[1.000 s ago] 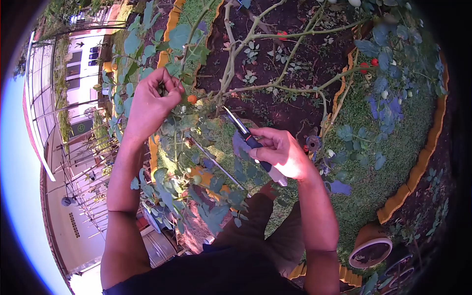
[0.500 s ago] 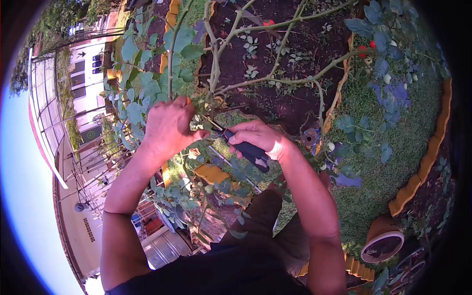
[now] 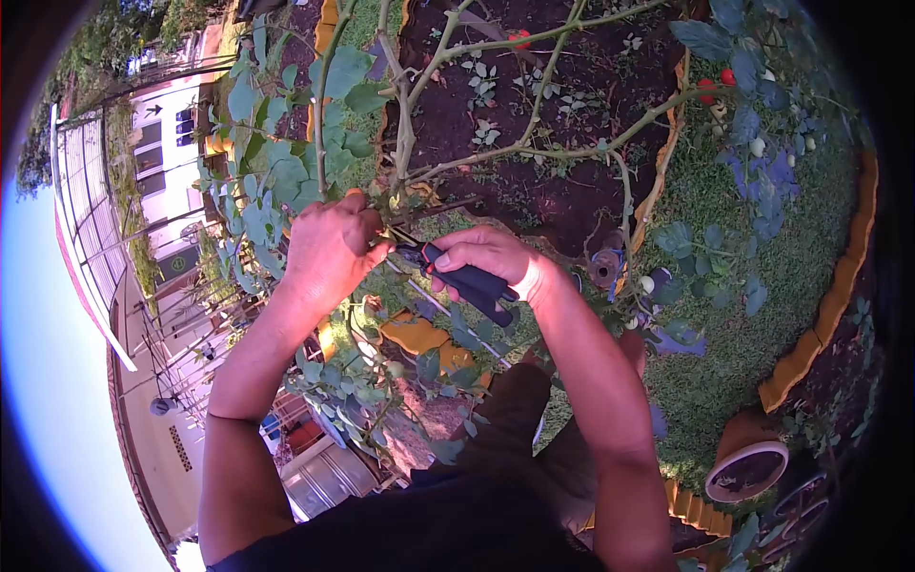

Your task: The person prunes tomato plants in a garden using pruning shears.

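Note:
My right hand [image 3: 483,259] grips pruning shears [image 3: 477,289] with dark handles and a red accent. Their narrow tips point up and left, close to the fingers of my left hand [image 3: 335,238]. That hand is closed among the plant stems, its thumb tucked in against the fingers; what it holds is hidden. A long green stem [image 3: 322,124] runs down to the back of it, and a small patch of orange shows at its upper edge. Just above both hands rises a thick branching tomato stem [image 3: 405,143], its limbs spreading right.
Red tomatoes [image 3: 706,91] and pale green ones hang at the upper right. Wavy yellow edging [image 3: 824,324] borders dark soil [image 3: 572,191] and grass [image 3: 724,391]. A plant pot [image 3: 748,467] lies tilted at lower right. A white pole [image 3: 448,315] slants below the shears.
My left thumb has drawn in toward its fingers. The shears and right hand have shifted slightly left and up, closer to the left hand. The view has moved a little.

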The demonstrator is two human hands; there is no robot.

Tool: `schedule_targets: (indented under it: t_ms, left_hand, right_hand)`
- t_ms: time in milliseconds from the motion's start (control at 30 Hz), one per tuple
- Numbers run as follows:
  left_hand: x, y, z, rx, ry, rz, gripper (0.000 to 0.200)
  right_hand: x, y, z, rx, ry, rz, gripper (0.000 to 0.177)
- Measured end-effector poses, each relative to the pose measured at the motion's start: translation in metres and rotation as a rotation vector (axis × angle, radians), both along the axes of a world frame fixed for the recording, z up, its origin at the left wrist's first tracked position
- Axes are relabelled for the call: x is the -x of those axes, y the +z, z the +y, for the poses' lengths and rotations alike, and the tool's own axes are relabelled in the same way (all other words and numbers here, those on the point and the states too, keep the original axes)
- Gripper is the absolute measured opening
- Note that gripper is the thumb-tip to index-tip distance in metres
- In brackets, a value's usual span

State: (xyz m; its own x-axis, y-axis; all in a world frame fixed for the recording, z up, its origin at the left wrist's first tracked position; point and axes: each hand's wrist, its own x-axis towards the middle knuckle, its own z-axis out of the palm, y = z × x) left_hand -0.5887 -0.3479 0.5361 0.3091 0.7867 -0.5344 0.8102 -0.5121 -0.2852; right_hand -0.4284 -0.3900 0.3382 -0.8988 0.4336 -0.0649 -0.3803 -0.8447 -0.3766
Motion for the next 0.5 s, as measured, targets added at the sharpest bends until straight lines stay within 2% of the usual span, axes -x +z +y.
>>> schedule_targets:
  t_ms: [100,300,433,500]
  left_hand:
    - [0.001,-0.002,-0.001,0.007,0.026,0.018,0.027]
    - [-0.012,0.015,0.009,0.031,0.166,-0.053,0.019]
    - [-0.013,0.036,0.019,-0.198,0.343,-0.418,0.02]
    - [-0.008,0.05,0.025,-0.334,0.322,-0.453,0.019]
  right_hand:
    - [0.005,-0.003,-0.001,-0.015,-0.041,0.026,0.032]
    - [0.003,-0.004,-0.004,-0.008,-0.052,0.007,0.031]
    - [-0.013,0.001,-0.013,0.085,-0.054,0.075,0.033]
    - [-0.027,0.007,-0.019,0.149,-0.066,0.093,0.036]
